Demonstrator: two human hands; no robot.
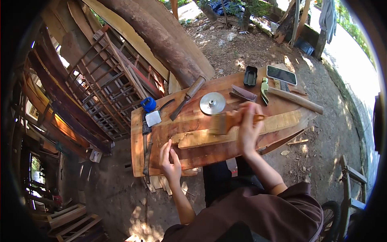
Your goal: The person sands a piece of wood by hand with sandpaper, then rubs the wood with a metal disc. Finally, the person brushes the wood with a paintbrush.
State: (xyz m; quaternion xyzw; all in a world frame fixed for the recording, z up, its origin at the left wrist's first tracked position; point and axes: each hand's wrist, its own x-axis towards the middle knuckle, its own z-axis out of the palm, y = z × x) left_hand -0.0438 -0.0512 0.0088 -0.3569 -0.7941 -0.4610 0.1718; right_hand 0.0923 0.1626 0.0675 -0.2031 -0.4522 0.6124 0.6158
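A long pale wooden strip (242, 132) with a jagged left end lies across the reddish wooden table (139, 157). My right hand (248, 129) is closed around the handle of a brush (220, 123), whose bristles are over the middle of the strip; hand and brush are slightly blurred. My left hand (171, 160) is by the strip's left end, fingers apart and fingertips near the wood, with nothing in it.
Behind the strip lie a chisel (188, 97), a metal disc (212, 103), a hammer (294, 99), a black tray (250, 76) and a phone (281, 75). A blue-capped container (148, 105) and a sheathed blade (146, 151) are at the left. Wooden lattice (109, 80) leans beyond.
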